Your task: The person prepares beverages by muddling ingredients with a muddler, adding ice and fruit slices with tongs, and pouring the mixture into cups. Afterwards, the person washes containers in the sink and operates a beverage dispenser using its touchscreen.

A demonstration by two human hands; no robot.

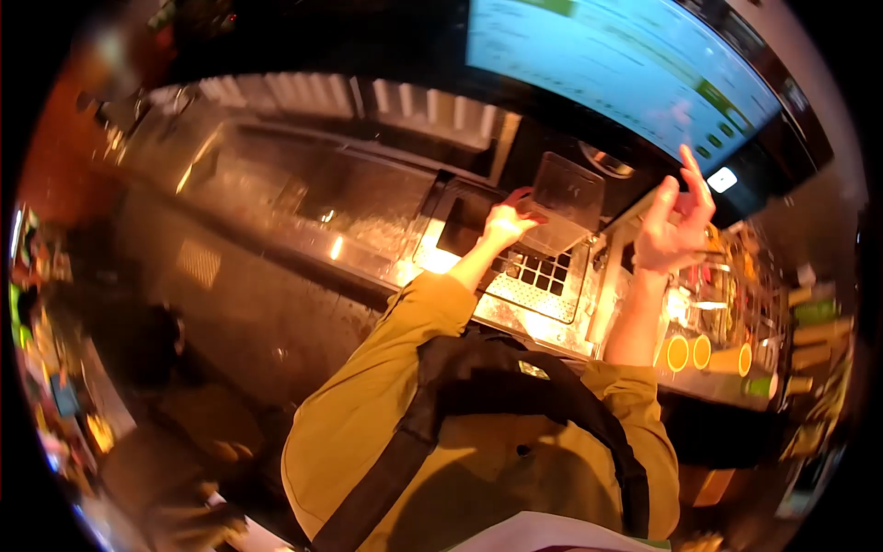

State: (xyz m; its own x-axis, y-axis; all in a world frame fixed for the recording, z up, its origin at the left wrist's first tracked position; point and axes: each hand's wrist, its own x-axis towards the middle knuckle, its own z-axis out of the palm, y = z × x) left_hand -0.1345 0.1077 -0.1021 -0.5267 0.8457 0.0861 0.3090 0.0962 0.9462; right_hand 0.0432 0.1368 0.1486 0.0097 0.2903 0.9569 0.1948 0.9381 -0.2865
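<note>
My left hand (509,224) grips the side of a clear, square-sided plastic container (568,195), thumb and fingers against its wall. The container is held above a metal drip grid (543,273) set into the lit counter. To the right, my raised right hand (676,225) holds nothing; its index finger is stretched out and the other fingers are loosely bent. That fingertip lies over the lower right part of a bright touchscreen (607,64); whether it touches the glass I cannot tell.
Left of the grid runs a wet steel counter (303,202). Several yellow-rimmed cups (678,353) stand at the right, near a rack of jars (727,285). A round metal piece (607,158) sits beneath the screen. Another person (175,469) is at lower left.
</note>
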